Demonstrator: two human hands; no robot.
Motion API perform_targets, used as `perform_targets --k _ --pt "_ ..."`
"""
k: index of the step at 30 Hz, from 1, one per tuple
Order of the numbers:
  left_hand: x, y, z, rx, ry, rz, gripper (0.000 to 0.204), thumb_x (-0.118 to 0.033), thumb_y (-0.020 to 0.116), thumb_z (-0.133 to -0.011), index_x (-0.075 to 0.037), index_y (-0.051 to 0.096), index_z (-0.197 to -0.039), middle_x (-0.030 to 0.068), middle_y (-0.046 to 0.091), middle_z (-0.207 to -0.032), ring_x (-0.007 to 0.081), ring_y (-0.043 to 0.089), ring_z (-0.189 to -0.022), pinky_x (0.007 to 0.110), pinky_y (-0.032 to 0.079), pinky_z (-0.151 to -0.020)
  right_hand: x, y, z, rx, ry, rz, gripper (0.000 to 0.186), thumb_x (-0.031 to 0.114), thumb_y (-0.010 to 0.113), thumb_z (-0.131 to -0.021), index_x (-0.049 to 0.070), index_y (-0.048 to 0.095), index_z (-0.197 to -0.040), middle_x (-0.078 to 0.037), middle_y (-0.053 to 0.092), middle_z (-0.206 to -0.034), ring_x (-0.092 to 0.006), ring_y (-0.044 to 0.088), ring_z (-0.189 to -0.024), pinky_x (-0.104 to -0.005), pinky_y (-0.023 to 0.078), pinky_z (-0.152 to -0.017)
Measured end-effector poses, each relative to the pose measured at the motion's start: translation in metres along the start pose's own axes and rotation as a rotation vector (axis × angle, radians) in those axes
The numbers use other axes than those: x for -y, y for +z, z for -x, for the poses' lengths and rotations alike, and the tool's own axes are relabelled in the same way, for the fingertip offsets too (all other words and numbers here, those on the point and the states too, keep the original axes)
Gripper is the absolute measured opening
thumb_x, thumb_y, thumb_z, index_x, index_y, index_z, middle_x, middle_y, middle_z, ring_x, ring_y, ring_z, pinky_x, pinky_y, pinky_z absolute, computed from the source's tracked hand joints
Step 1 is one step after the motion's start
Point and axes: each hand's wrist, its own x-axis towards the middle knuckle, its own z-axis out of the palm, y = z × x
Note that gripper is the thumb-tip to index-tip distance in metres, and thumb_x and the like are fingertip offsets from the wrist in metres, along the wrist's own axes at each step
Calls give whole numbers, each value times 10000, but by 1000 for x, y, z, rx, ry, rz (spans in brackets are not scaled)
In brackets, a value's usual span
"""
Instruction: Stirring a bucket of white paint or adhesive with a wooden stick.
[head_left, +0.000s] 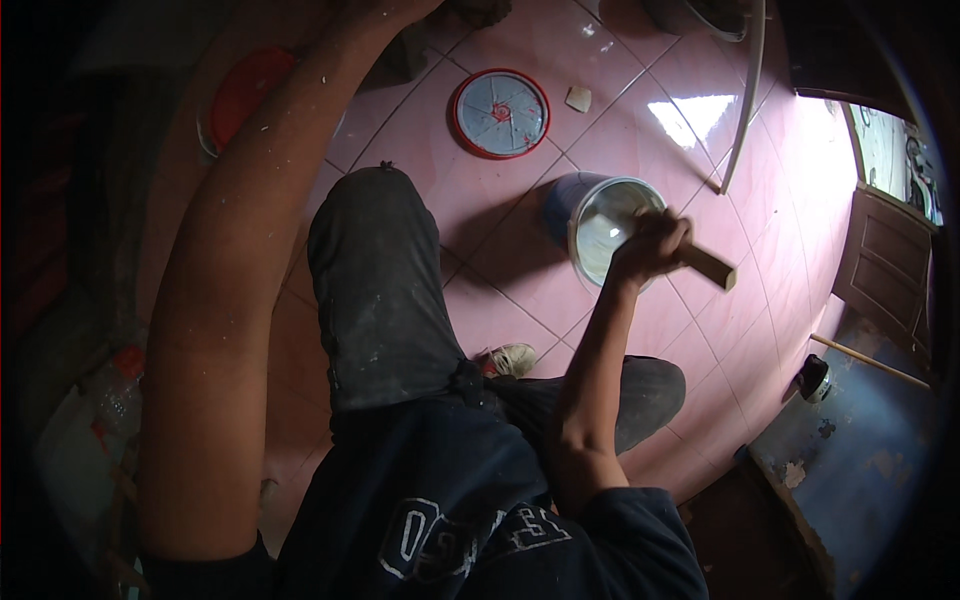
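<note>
My right hand [652, 245] is closed around a flat wooden stick [712, 268]. One end of the stick sticks out to the right of my fist, and the other reaches toward the bucket's mouth, where it is blurred. The blue bucket [562, 205] has a pale rim and stands on the floor under that hand, with a milky white liquid [600, 240] inside. My left arm stretches up to the top edge; only part of my left hand [400, 8] shows there, its fingers cut off. Beyond the bucket lies a round grey lid with a red rim [501, 113].
Pink tiles [500, 290] cover the floor. A small pale scrap [578, 98] lies beside the lid. A red round thing [250, 95] is partly behind my left arm. A pale curved pole [745, 110] stands at upper right, and a worn blue panel [850, 440] lies at right.
</note>
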Motion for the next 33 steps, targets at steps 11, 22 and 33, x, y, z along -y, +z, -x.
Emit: perform_targets --k 11,22,33 --pt "-2 3 2 -14 -1 -50 569 -158 755 -736 -40 519 -1239 171 530 -1194 346 506 -1170 483 393 -998 -2 -5 -71 -33 -145 305 193 91 548 -865 -45 573 -729 -45 502 -574 -123 458 -407 -276 391 -390" --pt "-6 -12 -3 52 -24 -43 570 -170 756 -746 -34 520 -1246 170 528 -1215 352 504 -1183 474 408 -986 22 -47 -17 49 47 330 222 58 556 -848 11 468 -650 -50 470 -547 -115 451 -414 -279 410 -383" --pt "-6 -4 0 49 3 -21 592 -172 760 -740 -49 505 -1260 169 526 -1222 358 527 -1137 488 412 -968 -6 -9 4 -19 -3 64 193 80 571 -850 46 465 -692 -32 452 -587 -133 507 -496 -277 433 -480"
